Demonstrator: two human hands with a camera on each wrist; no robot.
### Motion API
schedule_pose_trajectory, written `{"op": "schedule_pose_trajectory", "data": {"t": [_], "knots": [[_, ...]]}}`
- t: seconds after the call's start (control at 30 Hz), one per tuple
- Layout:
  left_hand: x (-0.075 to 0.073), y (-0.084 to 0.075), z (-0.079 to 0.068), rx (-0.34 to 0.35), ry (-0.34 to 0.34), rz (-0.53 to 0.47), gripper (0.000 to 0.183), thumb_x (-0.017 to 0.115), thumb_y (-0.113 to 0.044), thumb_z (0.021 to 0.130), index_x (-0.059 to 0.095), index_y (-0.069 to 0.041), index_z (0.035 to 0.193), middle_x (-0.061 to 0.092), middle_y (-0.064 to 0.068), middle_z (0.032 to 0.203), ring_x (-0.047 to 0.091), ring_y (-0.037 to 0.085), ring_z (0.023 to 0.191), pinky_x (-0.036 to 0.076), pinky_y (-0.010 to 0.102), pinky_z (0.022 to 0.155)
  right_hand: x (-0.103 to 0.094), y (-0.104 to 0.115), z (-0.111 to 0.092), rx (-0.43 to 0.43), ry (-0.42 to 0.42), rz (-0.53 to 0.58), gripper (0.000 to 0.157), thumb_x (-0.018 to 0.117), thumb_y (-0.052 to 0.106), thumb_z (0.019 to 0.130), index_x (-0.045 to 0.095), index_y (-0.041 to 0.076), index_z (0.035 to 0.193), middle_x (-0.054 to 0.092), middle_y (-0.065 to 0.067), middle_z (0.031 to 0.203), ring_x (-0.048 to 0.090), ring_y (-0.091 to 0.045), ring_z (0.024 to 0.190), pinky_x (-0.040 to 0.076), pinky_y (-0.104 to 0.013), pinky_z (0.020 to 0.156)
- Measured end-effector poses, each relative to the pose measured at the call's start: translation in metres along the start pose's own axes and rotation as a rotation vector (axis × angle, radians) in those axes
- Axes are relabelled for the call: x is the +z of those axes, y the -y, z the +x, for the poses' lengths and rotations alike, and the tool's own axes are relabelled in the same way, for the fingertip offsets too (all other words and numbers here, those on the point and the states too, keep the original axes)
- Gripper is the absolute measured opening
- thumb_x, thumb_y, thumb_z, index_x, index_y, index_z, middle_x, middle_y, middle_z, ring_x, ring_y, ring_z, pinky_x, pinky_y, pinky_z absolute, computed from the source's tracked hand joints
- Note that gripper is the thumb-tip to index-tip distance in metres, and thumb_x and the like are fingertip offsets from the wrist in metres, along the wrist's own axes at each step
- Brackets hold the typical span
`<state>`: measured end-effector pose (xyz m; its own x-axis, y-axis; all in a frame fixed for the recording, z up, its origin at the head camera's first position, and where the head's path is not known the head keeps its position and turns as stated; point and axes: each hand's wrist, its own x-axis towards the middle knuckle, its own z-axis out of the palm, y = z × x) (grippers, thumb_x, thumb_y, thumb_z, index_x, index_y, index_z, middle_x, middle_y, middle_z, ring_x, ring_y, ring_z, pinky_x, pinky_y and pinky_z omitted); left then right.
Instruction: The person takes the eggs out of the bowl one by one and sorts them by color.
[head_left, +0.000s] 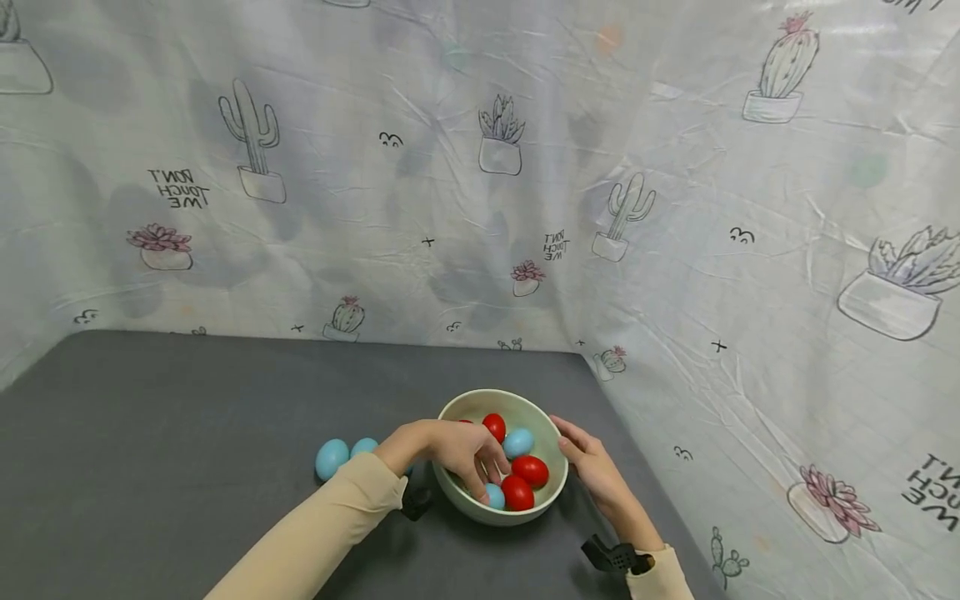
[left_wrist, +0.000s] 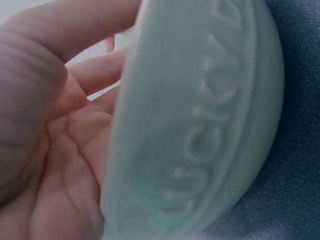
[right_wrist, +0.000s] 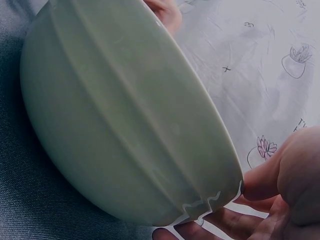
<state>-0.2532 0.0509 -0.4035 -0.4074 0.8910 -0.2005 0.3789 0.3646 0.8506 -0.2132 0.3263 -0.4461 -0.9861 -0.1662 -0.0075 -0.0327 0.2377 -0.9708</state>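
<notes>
My left hand reaches over the near left rim into a pale green bowl, fingers spread and bent downward. Its thumb tip is right at a light blue egg low in the bowl. Beside that egg lie a red egg and another red egg; farther back are a blue egg and a red egg. At the bowl's right side, my right hand holds the rim, its thumb on the edge and its fingers against the outer wall.
Left of the bowl, a blue egg and another blue egg rest on the dark grey table, partly behind the left forearm. A white sheet printed with cacti hangs at the back and along the right side.
</notes>
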Motion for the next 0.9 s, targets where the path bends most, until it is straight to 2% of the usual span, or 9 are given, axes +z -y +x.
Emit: {"op": "schedule_pose_trajectory", "data": {"t": [0.1, 0.4, 0.67, 0.9], "knots": [[-0.0008, -0.0003, 0.0023, -0.009, 0.023, 0.031, 0.042, 0.081, -0.005, 0.082, 0.067, -0.002, 0.121, 0.07, -0.002, 0.102, 0.066, 0.009, 0.094, 0.053, 0.021, 0.083, 0.0005, 0.0005, 0.0001, 0.001, -0.004, 0.001, 0.043, 0.048, 0.016, 0.106, 0.044, 0.004, 0.147, 0.046, -0.018, 0.145, 0.052, -0.032, 0.124, 0.051, -0.033, 0.094], [-0.0032, -0.0001, 0.0022, 0.007, 0.055, 0.021, 0.04, 0.08, 0.0, 0.081, 0.069, -0.002, 0.119, 0.07, -0.001, 0.107, 0.066, 0.009, 0.096, 0.053, 0.021, 0.083, 0.0026, 0.0036, 0.0009, -0.012, 0.002, 0.0, 0.044, 0.047, 0.015, 0.106, 0.042, 0.0, 0.147, 0.045, -0.021, 0.145, 0.051, -0.033, 0.124, 0.051, -0.035, 0.095], [-0.0059, 0.0042, 0.0, 0.046, 0.093, -0.061, 0.04, 0.079, 0.0, 0.082, 0.068, -0.001, 0.121, 0.068, -0.001, 0.114, 0.064, 0.01, 0.103, 0.053, 0.022, 0.087, 0.0036, 0.0005, 0.0009, 0.001, -0.004, 0.008, 0.043, 0.046, 0.014, 0.106, 0.044, 0.003, 0.147, 0.046, -0.019, 0.145, 0.051, -0.032, 0.125, 0.05, -0.035, 0.096], [-0.0059, 0.0041, -0.0028, 0.04, 0.064, -0.028, 0.035, 0.08, -0.004, 0.082, 0.072, -0.002, 0.117, 0.07, -0.004, 0.109, 0.063, 0.006, 0.101, 0.052, 0.021, 0.086, 0.0046, 0.0012, -0.0002, -0.003, -0.005, 0.006, 0.043, 0.047, 0.014, 0.106, 0.043, 0.002, 0.147, 0.045, -0.019, 0.145, 0.051, -0.032, 0.125, 0.05, -0.034, 0.096]]}}
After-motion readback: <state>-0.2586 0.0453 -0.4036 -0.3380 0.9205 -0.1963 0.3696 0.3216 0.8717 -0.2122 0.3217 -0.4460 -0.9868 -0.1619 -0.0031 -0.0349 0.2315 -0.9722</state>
